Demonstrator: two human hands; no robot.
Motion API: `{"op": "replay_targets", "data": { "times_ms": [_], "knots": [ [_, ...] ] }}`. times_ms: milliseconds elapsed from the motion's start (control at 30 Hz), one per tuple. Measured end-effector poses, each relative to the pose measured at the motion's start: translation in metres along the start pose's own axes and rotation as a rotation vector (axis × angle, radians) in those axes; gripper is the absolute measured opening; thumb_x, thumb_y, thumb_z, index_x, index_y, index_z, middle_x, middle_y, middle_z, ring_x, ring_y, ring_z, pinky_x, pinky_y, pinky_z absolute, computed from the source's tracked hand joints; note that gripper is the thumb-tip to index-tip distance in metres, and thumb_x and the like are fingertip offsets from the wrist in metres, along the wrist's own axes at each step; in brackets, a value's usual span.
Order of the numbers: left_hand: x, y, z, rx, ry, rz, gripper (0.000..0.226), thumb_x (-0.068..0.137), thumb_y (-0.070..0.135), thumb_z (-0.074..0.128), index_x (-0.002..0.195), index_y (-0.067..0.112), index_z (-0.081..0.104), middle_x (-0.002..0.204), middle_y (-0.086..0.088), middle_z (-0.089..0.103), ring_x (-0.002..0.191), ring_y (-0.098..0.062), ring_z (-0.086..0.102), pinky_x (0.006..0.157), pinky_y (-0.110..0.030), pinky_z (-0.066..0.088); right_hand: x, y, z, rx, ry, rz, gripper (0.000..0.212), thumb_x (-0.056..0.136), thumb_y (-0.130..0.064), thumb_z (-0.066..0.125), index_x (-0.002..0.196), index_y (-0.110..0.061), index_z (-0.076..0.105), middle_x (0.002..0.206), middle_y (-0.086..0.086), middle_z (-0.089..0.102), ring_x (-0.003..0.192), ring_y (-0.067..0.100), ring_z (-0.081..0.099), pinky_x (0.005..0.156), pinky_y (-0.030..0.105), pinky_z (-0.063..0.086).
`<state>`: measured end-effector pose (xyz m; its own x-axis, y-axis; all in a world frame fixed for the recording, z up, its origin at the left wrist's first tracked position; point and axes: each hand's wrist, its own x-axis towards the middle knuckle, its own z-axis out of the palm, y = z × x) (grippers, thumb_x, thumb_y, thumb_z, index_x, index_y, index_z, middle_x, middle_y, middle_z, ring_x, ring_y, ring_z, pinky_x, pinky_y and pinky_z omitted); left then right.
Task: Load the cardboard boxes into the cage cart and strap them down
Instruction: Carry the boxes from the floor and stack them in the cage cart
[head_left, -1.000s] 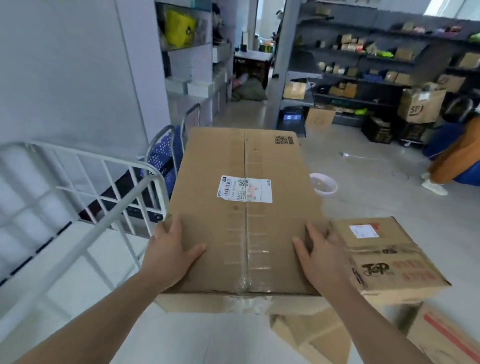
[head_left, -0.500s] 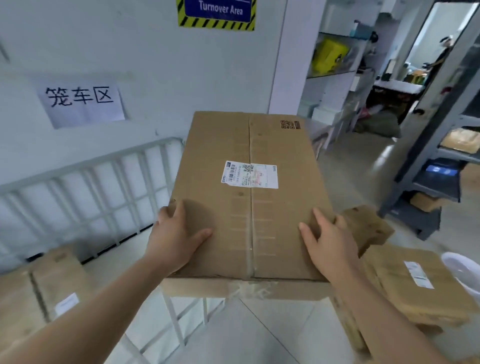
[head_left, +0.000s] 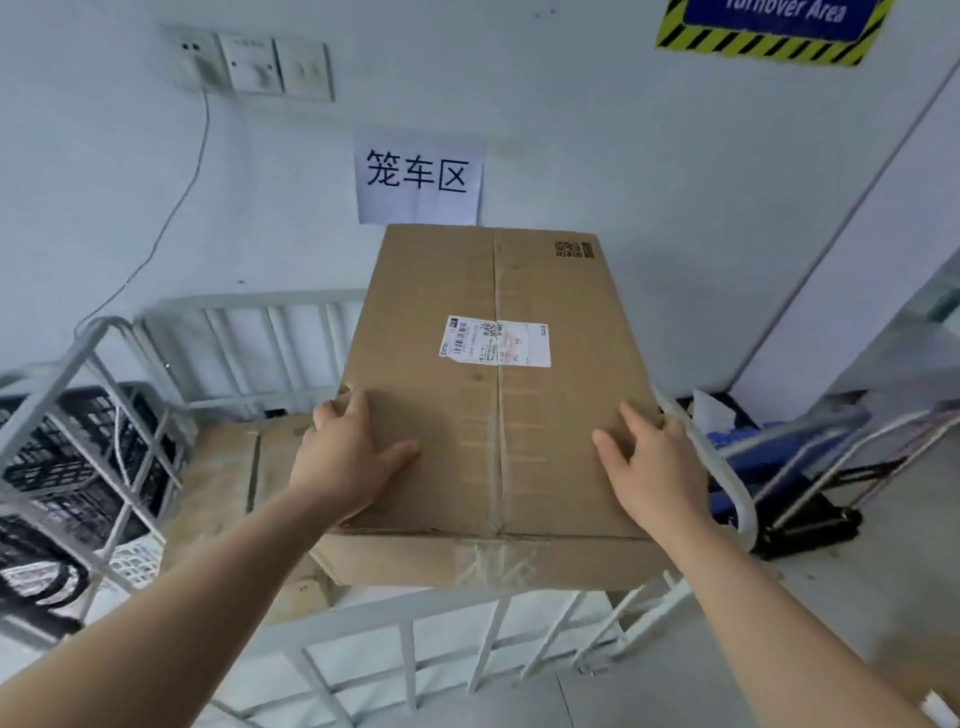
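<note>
One cardboard box (head_left: 493, 405), taped and labelled, held over the near rail of the white cage cart (head_left: 260, 300), left hand (head_left: 348, 457) and right hand (head_left: 654, 467) gripping its side edges, thumbs on top; second box (head_left: 228, 478) inside, left.

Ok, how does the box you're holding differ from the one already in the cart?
The held box is up at the front rail of the cart, gripped at its sides by the left hand and right hand; the cart box lies low inside. The held box carries a white label on top; the cart box's visible top shows none. Both are brown cardboard.
</note>
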<state>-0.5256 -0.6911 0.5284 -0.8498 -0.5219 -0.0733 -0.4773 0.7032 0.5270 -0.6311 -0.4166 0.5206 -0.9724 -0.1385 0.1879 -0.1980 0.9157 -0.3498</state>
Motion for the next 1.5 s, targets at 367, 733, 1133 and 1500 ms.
{"op": "replay_targets", "data": {
  "times_ms": [367, 733, 1133, 1500],
  "knots": [
    [0.12, -0.077, 0.042, 0.017, -0.118, -0.244, 0.068, 0.079, 0.058, 0.065, 0.125, 0.015, 0.04, 0.135, -0.017, 0.037, 0.118, -0.037, 0.048, 0.095, -0.039, 0.043, 0.111, -0.054, 0.132, -0.003, -0.262, -0.064, 0.053, 0.092, -0.052, 0.045, 0.139, -0.026, 0.044, 0.129, 0.017, 0.045, 0.113, 0.033, 0.051, 0.081, 0.036, 0.044],
    [0.23, -0.157, 0.142, 0.034, -0.286, -0.39, 0.076, 0.08, 0.057, 0.063, 0.135, 0.015, 0.033, 0.142, -0.014, 0.03, 0.121, -0.034, 0.047, 0.096, -0.04, 0.044, 0.179, -0.058, 0.291, -0.057, -0.495, 0.007, 0.053, 0.093, -0.051, 0.044, 0.142, -0.028, 0.04, 0.137, 0.015, 0.039, 0.118, 0.032, 0.048, 0.09, 0.039, 0.044],
    [0.292, -0.248, 0.3, 0.012, -0.309, -0.53, 0.082, 0.079, 0.057, 0.065, 0.141, 0.016, 0.029, 0.144, -0.012, 0.028, 0.125, -0.033, 0.044, 0.099, -0.041, 0.04, 0.21, -0.012, 0.485, -0.055, -0.564, -0.036, 0.051, 0.092, -0.049, 0.049, 0.137, -0.025, 0.046, 0.13, 0.015, 0.044, 0.111, 0.033, 0.052, 0.087, 0.041, 0.048],
    [0.311, -0.329, 0.39, 0.048, -0.323, -0.6, 0.087, 0.079, 0.059, 0.063, 0.145, 0.02, 0.023, 0.148, -0.011, 0.024, 0.126, -0.036, 0.042, 0.101, -0.045, 0.037, 0.195, 0.0, 0.613, -0.051, -0.603, -0.059, 0.048, 0.09, -0.043, 0.055, 0.131, -0.019, 0.052, 0.122, 0.018, 0.047, 0.108, 0.037, 0.052, 0.086, 0.042, 0.047]
  ]
}}
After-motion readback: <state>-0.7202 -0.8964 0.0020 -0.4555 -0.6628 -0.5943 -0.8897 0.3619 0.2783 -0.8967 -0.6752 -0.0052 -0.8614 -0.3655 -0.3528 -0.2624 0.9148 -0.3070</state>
